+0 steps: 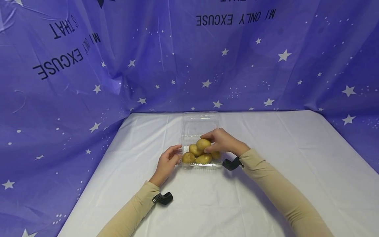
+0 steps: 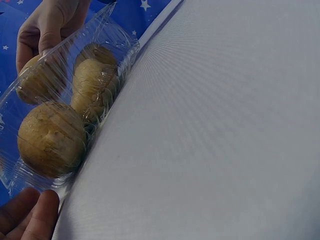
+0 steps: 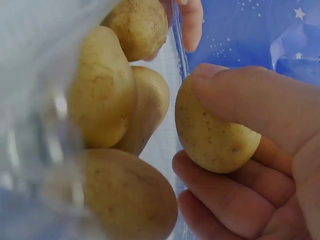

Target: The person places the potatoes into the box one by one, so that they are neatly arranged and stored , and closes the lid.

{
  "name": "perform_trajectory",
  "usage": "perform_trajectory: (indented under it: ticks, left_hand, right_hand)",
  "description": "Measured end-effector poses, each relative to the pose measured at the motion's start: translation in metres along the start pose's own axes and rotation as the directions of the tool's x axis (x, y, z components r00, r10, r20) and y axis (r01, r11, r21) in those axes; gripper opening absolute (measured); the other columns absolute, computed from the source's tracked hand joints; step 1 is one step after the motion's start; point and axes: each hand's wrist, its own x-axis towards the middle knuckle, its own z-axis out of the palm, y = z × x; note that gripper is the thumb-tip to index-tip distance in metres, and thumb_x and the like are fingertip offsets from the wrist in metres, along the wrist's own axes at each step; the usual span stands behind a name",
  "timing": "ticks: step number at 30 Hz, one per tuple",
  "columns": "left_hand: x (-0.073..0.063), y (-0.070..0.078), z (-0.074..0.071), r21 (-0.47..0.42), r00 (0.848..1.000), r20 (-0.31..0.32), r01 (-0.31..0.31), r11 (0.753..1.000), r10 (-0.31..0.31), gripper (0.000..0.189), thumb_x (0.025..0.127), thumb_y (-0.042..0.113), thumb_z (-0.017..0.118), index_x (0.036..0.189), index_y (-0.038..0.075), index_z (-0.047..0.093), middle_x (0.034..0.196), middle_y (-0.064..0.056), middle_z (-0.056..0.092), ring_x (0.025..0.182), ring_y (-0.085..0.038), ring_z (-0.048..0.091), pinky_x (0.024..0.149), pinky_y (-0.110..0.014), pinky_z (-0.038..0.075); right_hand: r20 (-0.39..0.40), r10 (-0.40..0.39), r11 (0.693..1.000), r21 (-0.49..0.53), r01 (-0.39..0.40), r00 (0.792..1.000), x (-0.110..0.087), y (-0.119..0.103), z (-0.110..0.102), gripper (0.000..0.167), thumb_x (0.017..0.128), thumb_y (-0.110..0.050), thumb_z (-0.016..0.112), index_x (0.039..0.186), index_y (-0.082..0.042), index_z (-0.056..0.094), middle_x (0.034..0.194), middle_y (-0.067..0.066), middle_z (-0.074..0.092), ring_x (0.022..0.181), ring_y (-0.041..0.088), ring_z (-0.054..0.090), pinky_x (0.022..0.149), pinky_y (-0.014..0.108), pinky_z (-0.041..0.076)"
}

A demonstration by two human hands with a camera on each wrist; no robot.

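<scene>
A clear plastic clamshell box (image 1: 217,164) stands on the table with several potatoes inside, among them one at the front left (image 1: 188,158) and one at the front middle (image 1: 203,159). My right hand (image 1: 225,141) pinches another potato (image 1: 203,144) between thumb and fingers, over the others. In the right wrist view that potato (image 3: 210,130) is beside the box's edge, with the thumb on top. My left hand (image 1: 167,163) is at the box's left side, its fingers fairly straight and the fingertips (image 2: 47,200) touching or very near the wall.
The box's lid (image 1: 199,125) lies folded back behind it. A white cloth (image 1: 207,200) covers the table. Behind and to the sides hangs a purple star-patterned curtain (image 1: 177,59). Each wrist wears a small black camera, such as the right one (image 1: 232,164).
</scene>
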Motion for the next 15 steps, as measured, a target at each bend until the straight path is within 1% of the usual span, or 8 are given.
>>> perform_trajectory:
  ticks: [3, 7, 10, 12, 15]
  left_hand:
    - [-0.0001, -0.0003, 0.0001, 0.000, 1.000, 0.001, -0.001, 1.000, 0.001, 0.041, 0.093, -0.002, 0.056, 0.133, -0.001, 0.062, 0.130, -0.027, 0.064, 0.098, -0.018, 0.067, 0.070, -0.016, 0.055]
    - [-0.0008, 0.0002, 0.0003, 0.001, 1.000, -0.003, -0.007, 1.000, 0.007, 0.040, 0.093, -0.002, 0.056, 0.133, -0.001, 0.062, 0.130, -0.027, 0.064, 0.107, -0.031, 0.068, 0.071, -0.016, 0.055]
    - [-0.0006, 0.0000, 0.0004, 0.001, 1.000, -0.004, -0.011, 1.000, 0.011, 0.040, 0.094, -0.002, 0.057, 0.133, -0.002, 0.062, 0.130, -0.027, 0.064, 0.112, -0.038, 0.066, 0.071, -0.015, 0.055]
    - [-0.0001, -0.0008, 0.0003, 0.002, 1.000, -0.002, -0.012, 1.000, 0.012, 0.040, 0.094, -0.002, 0.057, 0.133, -0.002, 0.062, 0.130, -0.027, 0.064, 0.113, -0.039, 0.066, 0.071, -0.015, 0.055]
    - [0.0000, -0.0007, 0.0000, 0.005, 1.000, -0.001, -0.015, 1.000, 0.015, 0.040, 0.094, -0.003, 0.057, 0.134, -0.002, 0.062, 0.131, -0.027, 0.064, 0.111, -0.037, 0.067, 0.070, -0.015, 0.055]
  right_hand:
    - [0.017, -0.013, 1.000, -0.022, 0.013, 1.000, 0.0007, 0.0002, 0.0011, 0.052, 0.079, -0.011, 0.082, 0.126, 0.007, 0.068, 0.115, 0.018, 0.076, 0.099, 0.027, 0.076, 0.089, 0.034, 0.062]
    - [0.046, -0.031, 0.999, -0.023, 0.032, 0.998, 0.0018, -0.0004, 0.0013, 0.049, 0.080, -0.008, 0.079, 0.124, 0.009, 0.068, 0.118, 0.020, 0.075, 0.101, 0.030, 0.076, 0.090, 0.033, 0.062]
    - [0.061, -0.035, 0.999, -0.029, 0.037, 0.997, 0.0019, -0.0012, 0.0004, 0.047, 0.080, -0.006, 0.077, 0.123, 0.009, 0.069, 0.119, 0.021, 0.074, 0.104, 0.031, 0.075, 0.092, 0.035, 0.061]
    - [0.063, -0.029, 0.998, -0.046, 0.032, 0.998, 0.0011, -0.0024, -0.0010, 0.046, 0.080, -0.007, 0.077, 0.123, 0.008, 0.069, 0.119, 0.020, 0.074, 0.105, 0.031, 0.075, 0.093, 0.036, 0.061]
    - [0.059, -0.018, 0.997, -0.071, 0.022, 0.998, 0.0005, -0.0036, -0.0035, 0.047, 0.081, -0.011, 0.078, 0.124, 0.007, 0.069, 0.120, 0.019, 0.074, 0.108, 0.031, 0.074, 0.097, 0.038, 0.060]
